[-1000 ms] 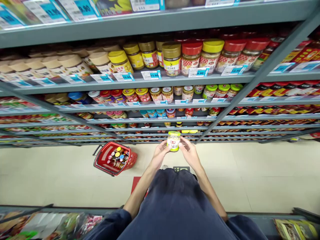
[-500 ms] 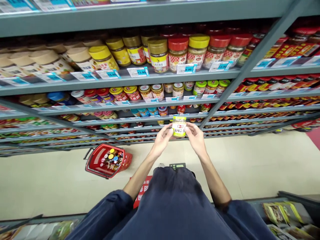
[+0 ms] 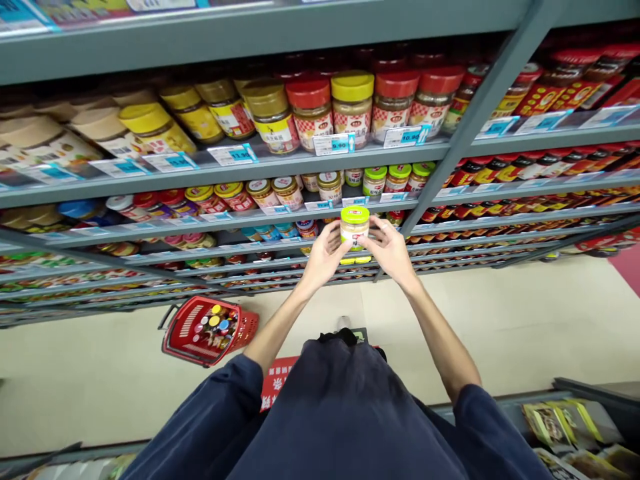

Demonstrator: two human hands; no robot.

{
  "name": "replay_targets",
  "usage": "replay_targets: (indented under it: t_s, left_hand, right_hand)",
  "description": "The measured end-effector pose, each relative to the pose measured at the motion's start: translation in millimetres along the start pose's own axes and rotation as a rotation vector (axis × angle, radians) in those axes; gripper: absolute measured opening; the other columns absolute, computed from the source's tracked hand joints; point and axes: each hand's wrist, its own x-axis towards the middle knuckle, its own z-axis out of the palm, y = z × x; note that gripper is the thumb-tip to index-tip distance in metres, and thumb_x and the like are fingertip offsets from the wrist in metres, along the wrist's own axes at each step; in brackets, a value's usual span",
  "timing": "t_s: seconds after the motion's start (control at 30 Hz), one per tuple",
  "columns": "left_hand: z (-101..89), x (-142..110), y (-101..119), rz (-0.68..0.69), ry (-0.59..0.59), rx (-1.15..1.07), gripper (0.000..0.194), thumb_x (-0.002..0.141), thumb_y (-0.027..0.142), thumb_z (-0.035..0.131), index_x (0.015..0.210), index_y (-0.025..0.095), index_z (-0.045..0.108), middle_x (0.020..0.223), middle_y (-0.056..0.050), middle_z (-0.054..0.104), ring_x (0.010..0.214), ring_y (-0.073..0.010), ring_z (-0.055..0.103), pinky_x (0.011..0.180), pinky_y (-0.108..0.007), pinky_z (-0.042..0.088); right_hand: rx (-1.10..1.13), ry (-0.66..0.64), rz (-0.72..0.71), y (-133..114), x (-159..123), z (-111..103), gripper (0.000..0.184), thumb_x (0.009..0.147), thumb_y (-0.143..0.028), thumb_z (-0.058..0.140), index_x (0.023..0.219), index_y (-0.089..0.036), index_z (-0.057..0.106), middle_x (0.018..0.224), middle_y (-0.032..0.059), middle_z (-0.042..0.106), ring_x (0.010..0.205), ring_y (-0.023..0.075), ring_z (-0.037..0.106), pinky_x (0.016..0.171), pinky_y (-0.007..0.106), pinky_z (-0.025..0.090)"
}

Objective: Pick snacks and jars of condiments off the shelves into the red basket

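A small glass jar (image 3: pixel 355 227) with a lime-green lid and a white and green label is held upright between both hands, in front of the shelves. My left hand (image 3: pixel 324 252) is closed on its left side, thumb near the lower label. From the right, my right hand (image 3: pixel 390 248) grips the same jar, its thumb across the front of the label. Behind the jar, similar green-lidded jars (image 3: pixel 375 180) stand on the second shelf.
Shelving (image 3: pixel 220 175) full of jars and price tags spans the view, with a slanting upright (image 3: pixel 457 143) on the right. On the floor at left stands a red shopping basket (image 3: pixel 185 333) holding several jars. Packaged goods (image 3: pixel 560 427) lie on a low shelf behind me.
Both hands have raised the jar a little, and its lid now tips toward me so its top shows. The view has shifted slightly to the right.
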Motion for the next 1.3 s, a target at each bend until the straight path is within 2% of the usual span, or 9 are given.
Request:
replay_targets:
  t_s: [0.07,0.23,0.37,0.5,0.7,0.8,0.9,1.1,1.3]
  left_hand:
    - [-5.0,23.2,-4.0,0.098,0.026,0.074,0.065,0.088,0.053,0.079,0.139,0.019,0.056,0.143,-0.016,0.064,0.132,-0.0278,0.064,0.116,-0.045,0.051]
    - [-12.8,74.1,-11.9,0.219,0.036,0.174,0.062,0.091,0.053,0.075,0.140,0.019,0.059,0.142,-0.015,0.059,0.128,-0.0260,0.065,0.108,-0.040,0.057]
    - [-12.6,98.0,-12.3,0.381,0.103,0.375,0.053,0.093,0.048,0.074,0.135,0.017,0.065,0.132,-0.013,0.061,0.121,-0.0245,0.066,0.107,-0.038,0.057]
    - [-8.4,107.0,-11.3,0.410,0.143,0.538,0.046,0.098,0.041,0.067,0.137,0.015,0.065,0.131,-0.014,0.065,0.114,-0.0244,0.068,0.105,-0.041,0.057]
    - [2.9,116.7,-15.8,0.412,0.254,0.644,0.042,0.101,0.042,0.061,0.132,0.013,0.064,0.129,-0.016,0.067,0.116,-0.0257,0.069,0.108,-0.042,0.056]
    - [6.8,121.5,-20.8,0.399,0.264,0.590,0.048,0.102,0.042,0.060,0.141,0.014,0.056,0.133,-0.017,0.067,0.115,-0.0249,0.072,0.107,-0.041,0.057]
    - [7.5,125.1,-25.3,0.393,0.246,0.564,0.052,0.104,0.041,0.059,0.148,0.015,0.050,0.138,-0.018,0.065,0.117,-0.0246,0.071,0.107,-0.041,0.057]
    - [6.6,130.1,-24.8,0.343,0.258,0.843,0.039,0.105,0.032,0.055,0.139,0.015,0.059,0.132,-0.018,0.063,0.117,-0.0274,0.069,0.106,-0.043,0.055]
    - [15.2,130.3,-16.9,0.291,0.232,1.042,0.031,0.105,0.023,0.051,0.133,0.012,0.062,0.116,-0.017,0.067,0.107,-0.0281,0.069,0.097,-0.040,0.056]
  right_hand:
    - [-0.151,0.002,-0.118,-0.1,21.3,-3.9,0.061,0.087,-0.054,0.080,0.138,-0.023,0.066,0.136,0.0096,0.065,0.120,0.0257,0.070,0.106,0.040,0.061]
    - [-0.592,0.084,-0.359,6.0,57.4,-9.8,0.057,0.098,-0.055,0.067,0.142,-0.020,0.065,0.139,0.0145,0.068,0.126,0.0292,0.066,0.110,0.046,0.058]
    - [-0.688,0.142,-0.458,25.2,74.9,-13.9,0.057,0.102,-0.051,0.061,0.150,-0.020,0.058,0.145,0.0158,0.065,0.134,0.0299,0.062,0.116,0.049,0.053]
    - [-0.700,0.121,-0.534,43.2,91.4,-21.3,0.055,0.106,-0.045,0.054,0.155,-0.021,0.053,0.147,0.0155,0.064,0.140,0.0293,0.058,0.122,0.050,0.048]
    - [-0.628,0.106,-0.553,61.6,113.5,-27.3,0.055,0.107,-0.046,0.051,0.155,-0.020,0.052,0.146,0.0176,0.062,0.138,0.0295,0.059,0.119,0.048,0.051]
    - [-0.576,0.071,-0.510,65.5,117.8,-27.1,0.060,0.107,-0.047,0.050,0.161,-0.021,0.043,0.147,0.0180,0.060,0.129,0.0276,0.066,0.114,0.045,0.056]
    - [-0.611,0.025,-0.481,64.2,119.5,-28.5,0.059,0.109,-0.044,0.048,0.163,-0.023,0.040,0.143,0.0173,0.061,0.127,0.0272,0.066,0.114,0.045,0.055]
    - [-0.787,-0.034,-0.442,63.1,123.5,-31.9,0.054,0.109,-0.040,0.047,0.160,-0.023,0.047,0.141,0.0191,0.060,0.139,0.0310,0.055,0.121,0.051,0.046]
    - [-0.913,-0.012,-0.426,55.9,125.6,-25.5,0.052,0.108,-0.038,0.048,0.155,-0.016,0.054,0.129,0.0234,0.059,0.125,0.0344,0.058,0.107,0.054,0.053]
